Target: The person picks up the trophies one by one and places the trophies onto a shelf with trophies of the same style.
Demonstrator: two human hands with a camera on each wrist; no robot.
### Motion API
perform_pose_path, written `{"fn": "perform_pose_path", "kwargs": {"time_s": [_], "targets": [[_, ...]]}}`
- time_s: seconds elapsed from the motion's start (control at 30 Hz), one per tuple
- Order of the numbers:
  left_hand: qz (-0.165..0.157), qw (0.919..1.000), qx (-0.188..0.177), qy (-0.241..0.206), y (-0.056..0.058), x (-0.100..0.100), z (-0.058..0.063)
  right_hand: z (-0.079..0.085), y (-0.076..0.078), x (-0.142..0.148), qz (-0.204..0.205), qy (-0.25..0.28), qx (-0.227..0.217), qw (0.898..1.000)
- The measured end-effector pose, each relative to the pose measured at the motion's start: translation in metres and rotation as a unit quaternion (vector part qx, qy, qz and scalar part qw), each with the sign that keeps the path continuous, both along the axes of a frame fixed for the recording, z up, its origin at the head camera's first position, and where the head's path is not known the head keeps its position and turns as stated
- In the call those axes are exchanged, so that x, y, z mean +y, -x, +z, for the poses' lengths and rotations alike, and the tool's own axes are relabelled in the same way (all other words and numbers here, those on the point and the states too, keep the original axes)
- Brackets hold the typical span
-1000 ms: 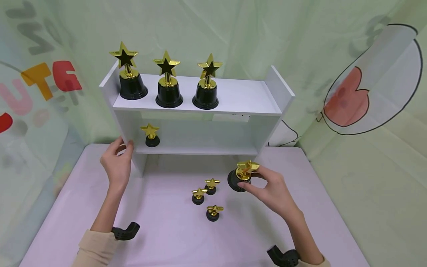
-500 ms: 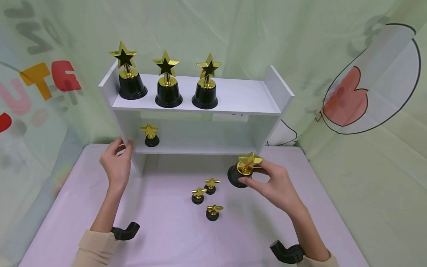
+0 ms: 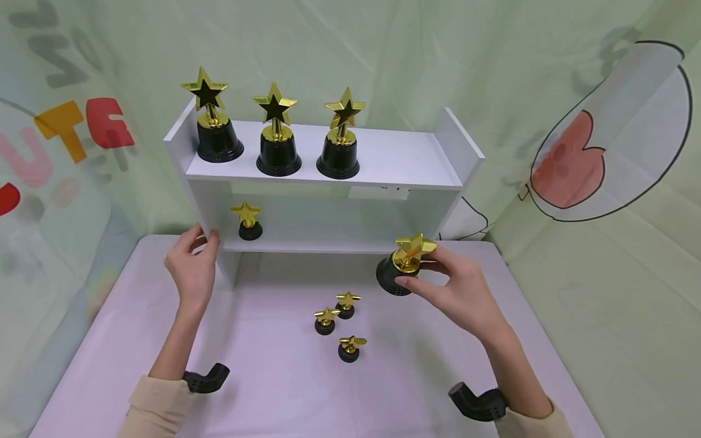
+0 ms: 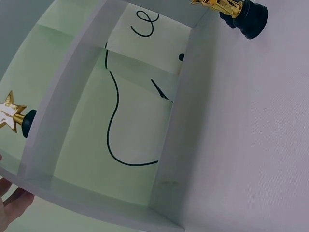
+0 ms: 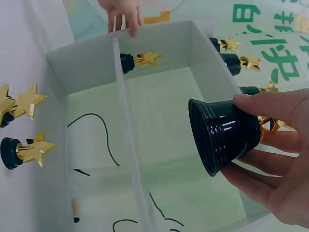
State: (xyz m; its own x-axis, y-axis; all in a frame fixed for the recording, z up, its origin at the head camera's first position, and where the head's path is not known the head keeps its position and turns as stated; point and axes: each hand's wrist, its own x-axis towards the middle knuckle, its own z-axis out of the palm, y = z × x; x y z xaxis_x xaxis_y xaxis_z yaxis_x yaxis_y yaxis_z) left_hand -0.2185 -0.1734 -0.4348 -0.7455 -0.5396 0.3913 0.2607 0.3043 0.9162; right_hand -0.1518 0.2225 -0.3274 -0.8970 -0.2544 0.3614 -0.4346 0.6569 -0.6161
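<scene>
In the head view my right hand (image 3: pixel 457 289) grips a large star trophy (image 3: pixel 400 271), gold star over a black base, held in the air before the right part of the white shelf (image 3: pixel 323 248). The right wrist view shows its black base (image 5: pixel 224 133) between thumb and fingers, tilted. My left hand (image 3: pixel 191 264) holds the shelf's left side panel at middle-board height. Three large star trophies (image 3: pixel 278 152) stand on the top board. One small star trophy (image 3: pixel 250 231) stands at the left of the middle board.
Several small trophies (image 3: pixel 348 350) stand on the pinkish-white table (image 3: pixel 290 395) in front of the shelf. A pale green curtain (image 3: pixel 405 61) hangs behind. A dark cable (image 3: pixel 476 213) runs near the shelf's right side.
My right hand has lifted the large trophy upward and slightly to the right, nearer the level of the middle board. The left hand stays on the side panel.
</scene>
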Motion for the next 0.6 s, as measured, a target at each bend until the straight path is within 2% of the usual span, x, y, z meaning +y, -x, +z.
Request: {"fn": "perform_pose_path", "kwargs": {"time_s": [0.37,0.6], "targets": [[0.001,1.0,0.004,0.001,0.0,0.001,0.001,0.035,0.009,-0.004,-0.01,0.039,0.02,0.999],[-0.002,1.0,0.006,-0.006,0.0,0.0,-0.001,0.056,0.017,-0.005,0.002,0.061,0.031,0.998]]}}
